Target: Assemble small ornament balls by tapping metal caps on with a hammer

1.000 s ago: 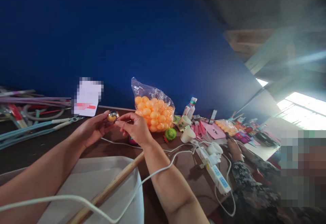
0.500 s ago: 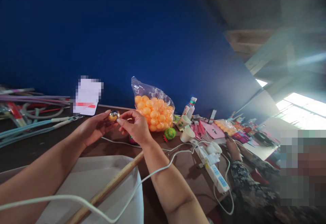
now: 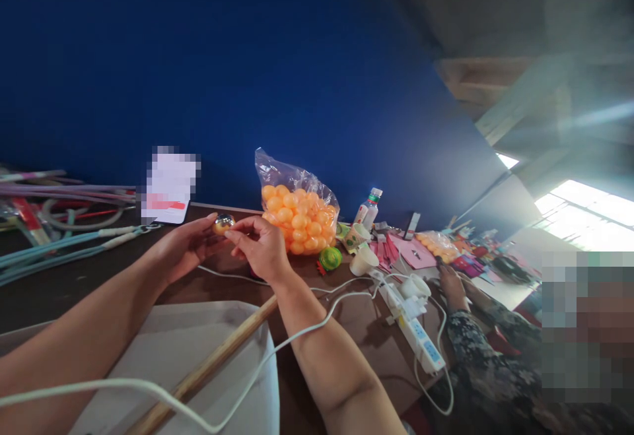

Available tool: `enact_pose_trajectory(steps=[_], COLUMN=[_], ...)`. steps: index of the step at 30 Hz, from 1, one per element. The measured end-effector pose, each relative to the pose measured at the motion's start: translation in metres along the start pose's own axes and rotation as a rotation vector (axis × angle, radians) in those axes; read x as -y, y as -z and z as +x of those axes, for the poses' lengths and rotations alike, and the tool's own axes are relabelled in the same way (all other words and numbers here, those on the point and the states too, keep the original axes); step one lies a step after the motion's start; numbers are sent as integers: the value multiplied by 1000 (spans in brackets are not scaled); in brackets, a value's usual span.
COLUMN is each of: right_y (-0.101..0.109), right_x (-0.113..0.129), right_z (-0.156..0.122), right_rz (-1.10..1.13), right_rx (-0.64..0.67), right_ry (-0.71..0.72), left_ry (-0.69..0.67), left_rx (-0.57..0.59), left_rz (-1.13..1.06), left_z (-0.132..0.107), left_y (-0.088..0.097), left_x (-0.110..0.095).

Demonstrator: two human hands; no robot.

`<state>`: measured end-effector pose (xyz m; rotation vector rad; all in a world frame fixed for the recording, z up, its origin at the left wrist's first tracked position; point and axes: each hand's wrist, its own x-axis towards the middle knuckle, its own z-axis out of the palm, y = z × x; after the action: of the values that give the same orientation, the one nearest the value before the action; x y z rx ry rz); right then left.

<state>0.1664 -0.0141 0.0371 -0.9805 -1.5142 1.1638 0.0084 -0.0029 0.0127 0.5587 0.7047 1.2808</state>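
Observation:
Between my two hands is a small shiny ball, mirror-like on top and golden below. My left hand grips it from the left with thumb and fingers. From the right, the fingertips of my right hand pinch its side. Both hands are raised over the brown table, in front of the clear plastic bag of orange balls. A phone with a lit screen stands behind my left hand. Something dark under my right hand is mostly hidden.
A white tub with a wooden stick across it stands in front. A white cable crosses my right forearm. To the right are a green toy, paper cups, a bottle, a power strip and a co-worker's arm.
The shiny ball has turned or shifted very slightly to the right between my fingers. My right hand has edged a little to the left.

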Motion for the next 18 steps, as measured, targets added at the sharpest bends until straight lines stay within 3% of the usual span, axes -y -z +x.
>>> enact_pose_trajectory(steps=[18], right_y=[0], right_x=[-11], right_z=[2], right_rz=[-59], right_rx=[-35], right_ry=[100], left_ry=[-11], left_rx=[50], left_rz=[59], left_z=[-5], left_y=[-7], left_x=[-2])
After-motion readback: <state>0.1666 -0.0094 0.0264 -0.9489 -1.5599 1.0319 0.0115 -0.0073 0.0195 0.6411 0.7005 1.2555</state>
